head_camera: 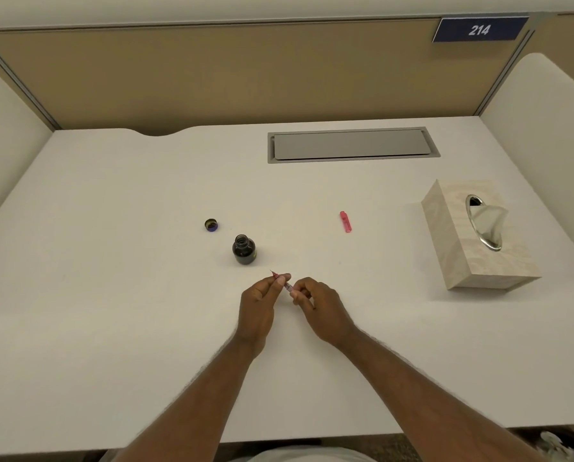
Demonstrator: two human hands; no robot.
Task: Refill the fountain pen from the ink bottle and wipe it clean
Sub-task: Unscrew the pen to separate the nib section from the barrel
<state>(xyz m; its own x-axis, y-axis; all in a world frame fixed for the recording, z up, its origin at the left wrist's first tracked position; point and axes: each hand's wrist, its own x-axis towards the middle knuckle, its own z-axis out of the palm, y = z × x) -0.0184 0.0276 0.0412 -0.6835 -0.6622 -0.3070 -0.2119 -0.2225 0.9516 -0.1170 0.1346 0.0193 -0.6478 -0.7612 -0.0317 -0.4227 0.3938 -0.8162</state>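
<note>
Surface (pixel 112 261): white, I see a grey cable hatch (pixel 352 145) set into it
Sign (pixel 479 30): blue, reads 214, on tan partition (pixel 212 75)

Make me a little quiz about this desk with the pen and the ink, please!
1. True or false: the ink bottle has its cap on.
2. What holds the pen? A) left hand only B) right hand only C) both hands
3. Fill in: the pink pen cap lies between the ink bottle and the ____.

Key
1. False: the bottle cap lies apart on the desk, behind and left of the bottle.
2. C
3. tissue box
</note>
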